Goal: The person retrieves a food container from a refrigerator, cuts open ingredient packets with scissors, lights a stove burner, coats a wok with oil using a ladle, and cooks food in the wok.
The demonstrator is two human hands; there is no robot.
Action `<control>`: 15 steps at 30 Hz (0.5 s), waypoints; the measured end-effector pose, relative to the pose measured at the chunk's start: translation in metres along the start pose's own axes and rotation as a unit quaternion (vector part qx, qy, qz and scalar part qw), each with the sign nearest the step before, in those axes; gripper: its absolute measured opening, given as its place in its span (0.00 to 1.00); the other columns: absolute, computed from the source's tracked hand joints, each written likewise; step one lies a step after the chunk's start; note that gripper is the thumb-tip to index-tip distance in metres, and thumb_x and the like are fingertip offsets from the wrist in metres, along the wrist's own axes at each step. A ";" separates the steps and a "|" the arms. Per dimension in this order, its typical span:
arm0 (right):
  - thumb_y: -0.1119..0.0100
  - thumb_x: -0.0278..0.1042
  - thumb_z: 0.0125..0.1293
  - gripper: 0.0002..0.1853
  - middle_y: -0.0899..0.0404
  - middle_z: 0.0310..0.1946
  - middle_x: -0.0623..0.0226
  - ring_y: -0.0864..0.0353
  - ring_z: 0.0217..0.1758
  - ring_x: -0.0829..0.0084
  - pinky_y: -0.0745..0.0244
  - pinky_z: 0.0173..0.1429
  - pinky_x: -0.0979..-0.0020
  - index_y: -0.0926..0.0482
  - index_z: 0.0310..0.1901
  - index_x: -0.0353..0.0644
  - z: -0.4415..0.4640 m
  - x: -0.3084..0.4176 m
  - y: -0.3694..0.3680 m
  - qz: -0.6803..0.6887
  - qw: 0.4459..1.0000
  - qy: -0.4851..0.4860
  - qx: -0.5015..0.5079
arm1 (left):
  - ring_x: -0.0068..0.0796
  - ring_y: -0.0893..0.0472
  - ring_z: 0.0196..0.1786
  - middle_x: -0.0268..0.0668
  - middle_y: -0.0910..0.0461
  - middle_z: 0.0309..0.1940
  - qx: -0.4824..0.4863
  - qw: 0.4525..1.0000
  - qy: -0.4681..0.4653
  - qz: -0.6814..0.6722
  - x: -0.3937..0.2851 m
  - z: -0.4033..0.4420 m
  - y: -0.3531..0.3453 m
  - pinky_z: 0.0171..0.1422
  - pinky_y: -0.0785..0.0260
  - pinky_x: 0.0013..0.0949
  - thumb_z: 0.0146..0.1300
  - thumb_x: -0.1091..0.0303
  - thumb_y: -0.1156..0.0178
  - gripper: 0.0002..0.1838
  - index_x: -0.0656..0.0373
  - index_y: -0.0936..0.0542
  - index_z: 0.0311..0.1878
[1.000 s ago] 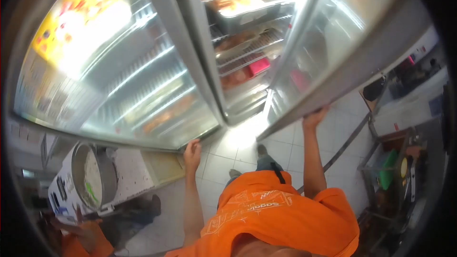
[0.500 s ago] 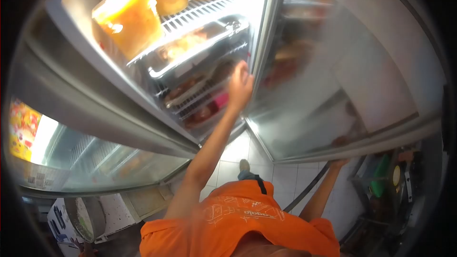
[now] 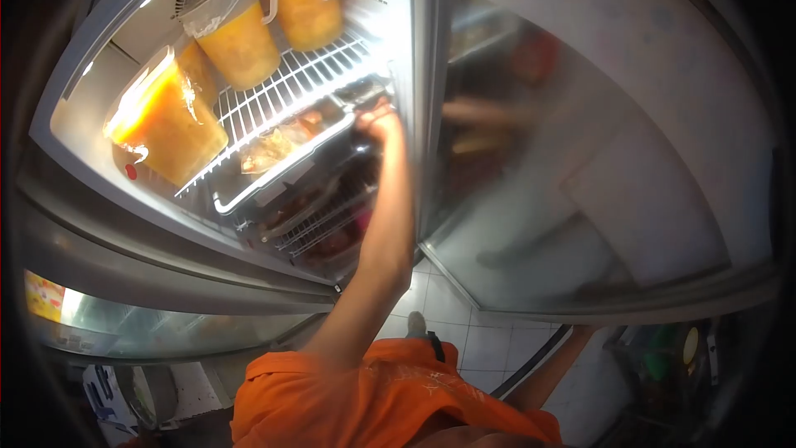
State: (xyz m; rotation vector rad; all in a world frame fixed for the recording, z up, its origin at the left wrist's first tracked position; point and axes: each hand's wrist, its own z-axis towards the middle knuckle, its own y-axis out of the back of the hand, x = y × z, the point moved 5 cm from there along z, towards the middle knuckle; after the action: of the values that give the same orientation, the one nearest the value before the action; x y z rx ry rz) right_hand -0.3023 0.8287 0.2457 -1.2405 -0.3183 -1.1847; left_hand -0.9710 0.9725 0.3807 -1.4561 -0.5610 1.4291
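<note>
My left hand reaches into a lit refrigerator, its fingers bent at the right front corner of a clear-rimmed tray. Food in plastic wrapping lies in that tray, just under the top wire shelf. Above stand several clear pitchers, one an orange-filled pitcher, the nearest a tilted-looking orange container with shiny film over it. Low on the right, my right hand is at the bottom edge of the open glass door; most of its fingers are hidden by the frame.
Lower wire shelves hold dark packages that are hard to make out. A second glass-fronted cooler stands at the left. Beneath the door, a tiled floor shows, with a dark rack of items at the right.
My left hand has moved from in front of the lower shelves up to the tray's right corner. The view has shifted, showing more of the pitchers. My right hand stays at the door.
</note>
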 end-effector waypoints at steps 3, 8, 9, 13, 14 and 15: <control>0.46 0.61 0.60 0.35 0.28 0.53 0.57 0.26 0.44 0.56 0.27 0.46 0.53 0.37 0.65 0.54 0.003 -0.005 0.002 0.023 0.999 -0.018 -0.028 | 0.42 0.23 0.43 0.48 0.24 0.42 -0.079 0.924 -0.134 0.349 -0.004 0.004 -0.002 0.52 0.31 0.47 0.45 0.69 0.29 0.30 0.70 0.31 0.49; 0.47 0.60 0.61 0.34 0.28 0.53 0.57 0.26 0.45 0.56 0.28 0.48 0.53 0.37 0.65 0.52 -0.004 -0.017 0.003 0.043 0.996 -0.047 -0.061 | 0.45 0.26 0.49 0.52 0.29 0.47 -0.118 0.862 -0.194 0.453 -0.020 -0.042 -0.010 0.56 0.34 0.44 0.42 0.72 0.30 0.40 0.73 0.39 0.59; 0.47 0.60 0.61 0.34 0.28 0.53 0.57 0.26 0.46 0.57 0.28 0.48 0.54 0.37 0.65 0.52 -0.005 -0.018 0.002 0.046 0.996 -0.052 -0.062 | 0.45 0.26 0.49 0.52 0.29 0.47 -0.132 0.857 -0.229 0.441 -0.008 -0.046 0.002 0.57 0.34 0.43 0.42 0.73 0.30 0.42 0.73 0.40 0.61; 0.48 0.59 0.61 0.33 0.28 0.53 0.57 0.26 0.47 0.57 0.29 0.50 0.54 0.36 0.64 0.50 -0.007 -0.018 0.002 0.050 0.994 -0.068 -0.069 | 0.43 0.31 0.56 0.49 0.35 0.53 -0.071 0.873 -0.264 0.403 -0.052 -0.090 -0.011 0.60 0.36 0.43 0.40 0.76 0.31 0.49 0.68 0.46 0.66; 0.49 0.59 0.62 0.33 0.28 0.53 0.57 0.26 0.47 0.57 0.29 0.50 0.54 0.36 0.64 0.50 -0.007 -0.018 0.001 0.051 0.994 -0.069 -0.069 | 0.43 0.32 0.57 0.49 0.36 0.54 -0.055 0.844 -0.288 0.449 -0.066 -0.102 -0.018 0.60 0.36 0.43 0.39 0.76 0.31 0.49 0.67 0.46 0.67; 0.49 0.59 0.62 0.33 0.28 0.53 0.57 0.26 0.47 0.57 0.29 0.50 0.54 0.36 0.64 0.50 -0.008 -0.018 0.001 0.052 0.994 -0.072 -0.069 | 0.44 0.35 0.60 0.48 0.39 0.56 -0.053 0.792 -0.325 0.514 -0.078 -0.110 -0.022 0.62 0.38 0.46 0.38 0.77 0.31 0.48 0.63 0.45 0.65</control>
State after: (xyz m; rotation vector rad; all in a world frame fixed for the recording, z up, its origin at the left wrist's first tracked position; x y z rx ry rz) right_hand -0.3123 0.8307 0.2291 -1.4511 -0.2789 -1.0444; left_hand -0.8778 0.8803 0.4178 -1.3623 -0.2073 2.8697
